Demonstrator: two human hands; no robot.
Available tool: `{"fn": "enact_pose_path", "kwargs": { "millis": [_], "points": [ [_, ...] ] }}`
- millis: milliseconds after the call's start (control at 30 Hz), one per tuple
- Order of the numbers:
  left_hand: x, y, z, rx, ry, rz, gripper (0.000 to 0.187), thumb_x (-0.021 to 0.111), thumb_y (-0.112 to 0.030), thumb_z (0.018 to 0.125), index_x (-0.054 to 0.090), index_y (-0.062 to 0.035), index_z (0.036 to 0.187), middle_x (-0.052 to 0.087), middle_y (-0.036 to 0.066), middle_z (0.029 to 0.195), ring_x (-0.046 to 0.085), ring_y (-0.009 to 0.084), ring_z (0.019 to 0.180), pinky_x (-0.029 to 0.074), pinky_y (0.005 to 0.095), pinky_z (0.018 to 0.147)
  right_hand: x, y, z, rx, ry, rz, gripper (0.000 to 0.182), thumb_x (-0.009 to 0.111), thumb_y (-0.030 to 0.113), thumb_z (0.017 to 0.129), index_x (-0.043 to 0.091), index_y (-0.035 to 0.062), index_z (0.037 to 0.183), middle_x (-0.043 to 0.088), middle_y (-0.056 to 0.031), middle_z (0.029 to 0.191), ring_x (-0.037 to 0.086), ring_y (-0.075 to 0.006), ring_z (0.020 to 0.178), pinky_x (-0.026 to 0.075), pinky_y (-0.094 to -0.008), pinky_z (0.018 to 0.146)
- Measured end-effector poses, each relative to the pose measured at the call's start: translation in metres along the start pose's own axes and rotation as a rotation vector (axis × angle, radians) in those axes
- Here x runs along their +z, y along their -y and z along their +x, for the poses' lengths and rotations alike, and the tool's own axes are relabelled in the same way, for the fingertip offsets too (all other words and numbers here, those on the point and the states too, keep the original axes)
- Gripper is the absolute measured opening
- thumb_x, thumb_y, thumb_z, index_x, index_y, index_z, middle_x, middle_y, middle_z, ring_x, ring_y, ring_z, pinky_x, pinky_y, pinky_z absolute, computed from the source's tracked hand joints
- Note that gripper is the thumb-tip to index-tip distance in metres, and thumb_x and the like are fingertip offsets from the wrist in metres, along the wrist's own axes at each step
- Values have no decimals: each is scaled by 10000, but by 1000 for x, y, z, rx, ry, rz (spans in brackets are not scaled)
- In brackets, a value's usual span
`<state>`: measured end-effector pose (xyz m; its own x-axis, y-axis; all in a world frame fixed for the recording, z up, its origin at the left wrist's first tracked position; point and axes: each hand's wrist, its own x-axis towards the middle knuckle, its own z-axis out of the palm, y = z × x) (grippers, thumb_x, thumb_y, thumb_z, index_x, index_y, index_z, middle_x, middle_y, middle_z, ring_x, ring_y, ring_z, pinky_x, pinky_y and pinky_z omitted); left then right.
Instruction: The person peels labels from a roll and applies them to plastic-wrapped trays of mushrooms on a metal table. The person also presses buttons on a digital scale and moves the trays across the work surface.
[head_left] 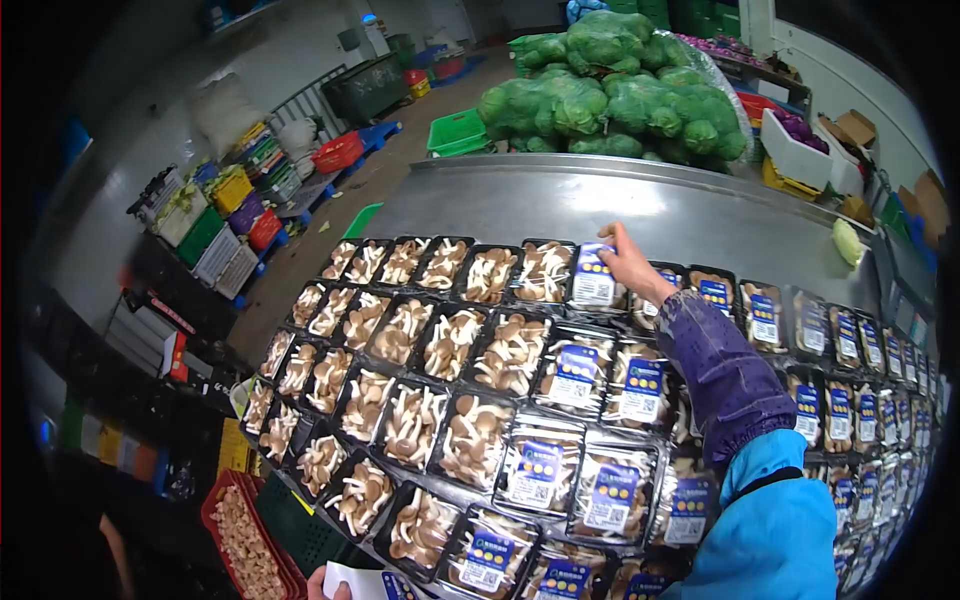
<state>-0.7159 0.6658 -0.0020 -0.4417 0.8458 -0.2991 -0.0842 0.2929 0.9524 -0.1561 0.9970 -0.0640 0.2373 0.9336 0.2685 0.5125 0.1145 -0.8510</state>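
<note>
Left hand (335, 588) pinches label sheets (368, 582) near; right hand (622, 258) half-curls over a far-row mushroom tray (596, 284) on the bench (500, 200), grip unclear.
Tray looks light, film-slick, easily crushed on top: best held by its stiff edges.

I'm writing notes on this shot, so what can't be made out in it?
All in the head view:
- Left hand: mostly cut off by the bottom edge, as is part of the white paper it holds.
- Mushroom trays beneath the right sleeve: partly hidden by it.
- Label at the right hand: partly covered by fingers.
- Labels' fine print: too small to read.
</note>
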Motion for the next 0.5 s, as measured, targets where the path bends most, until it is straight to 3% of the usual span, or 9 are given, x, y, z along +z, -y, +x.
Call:
{"fn": "enact_pose_path", "kwargs": {
  "millis": [33, 100, 167, 233, 267, 300, 367, 433, 500],
  "points": [
    [3, 0, -2, 2, -5, 13, 382, 562, -72, 873, 427, -5, 1224, 539, 130, 1107, 549, 229, 994, 480, 359, 840, 4, -20, 10, -5, 9, 19, 298, 492, 64, 877, 371, 55, 1149, 532, -165, 1016, 580, -268, 873, 480, -373, 708],
    [3, 2, -5, 10, -39, 16, 376, 562, -77, 872, 434, -10, 1219, 538, 119, 1121, 549, 230, 1003, 478, 361, 853, 16, -48, 22, 65, 21, -256, 284, 509, 58, 849, 388, 60, 1106, 544, -184, 1038, 581, -353, 898, 465, -439, 740],
    [5, -5, -12, 8, -16, 66, 385, 572, -77, 864, 440, -17, 1220, 532, 108, 1140, 546, 230, 1018, 473, 364, 867, 29, -62, 16, -100, -29, -606, 303, 539, 58, 801, 407, 84, 1073, 548, -173, 1016, 573, -369, 906, 477, -451, 718],
    [9, -12, -18, 5, 12, -8, 407, 588, -61, 843, 447, -25, 1224, 541, 99, 1135, 548, 210, 1021, 463, 333, 879, 51, -69, 10, -291, -166, -1084, 275, 562, 96, 759, 459, 116, 1014, 533, -117, 897, 586, -293, 813, 519, -403, 603],
    [4, -7, -9, 108, 86, 38, 425, 569, -42, 806, 446, 11, 1210, 536, 120, 1106, 527, 214, 1045, 420, 370, 928, 50, -66, 5, -448, -205, -1162, 199, 529, 108, 782, 483, 125, 974, 530, -86, 893, 578, -266, 796, 522, -381, 585],
    [14, -16, -15, 75, 19, -25, 460, 545, 52, 760, 440, -18, 1203, 533, 120, 1099, 530, 228, 1039, 435, 388, 916, 52, -66, 12, -427, -164, -1293, 182, 505, 103, 789, 501, 135, 968, 529, -54, 904, 566, -244, 819, 514, -359, 596],
    [20, -32, -26, 15, -30, -67, 440, 527, 55, 795, 432, -15, 1219, 531, 105, 1097, 531, 212, 1032, 448, 345, 894, 49, -55, 10, -488, -124, -1188, 243, 521, 92, 768, 515, 113, 1010, 554, -49, 1039, 556, -240, 916, 471, -402, 674],
    [11, -36, -31, 17, 5, -98, 425, 564, -5, 820, 430, -21, 1224, 532, 91, 1086, 538, 192, 1006, 462, 329, 863, 71, -11, -11, -526, -145, -1136, 415, 576, 51, 722, 515, 64, 1132, 524, -125, 1158, 544, -304, 968, 460, -427, 733],
    [1, -41, -35, -14, 40, -207, 401, 543, -10, 847, 425, -34, 1230, 540, 89, 1085, 554, 171, 979, 475, 309, 842, 105, 50, -53, -548, 294, -679, 414, 607, 53, 718, 516, 40, 1122, 509, -154, 1177, 527, -323, 1019, 451, -414, 812]
  ]
}}
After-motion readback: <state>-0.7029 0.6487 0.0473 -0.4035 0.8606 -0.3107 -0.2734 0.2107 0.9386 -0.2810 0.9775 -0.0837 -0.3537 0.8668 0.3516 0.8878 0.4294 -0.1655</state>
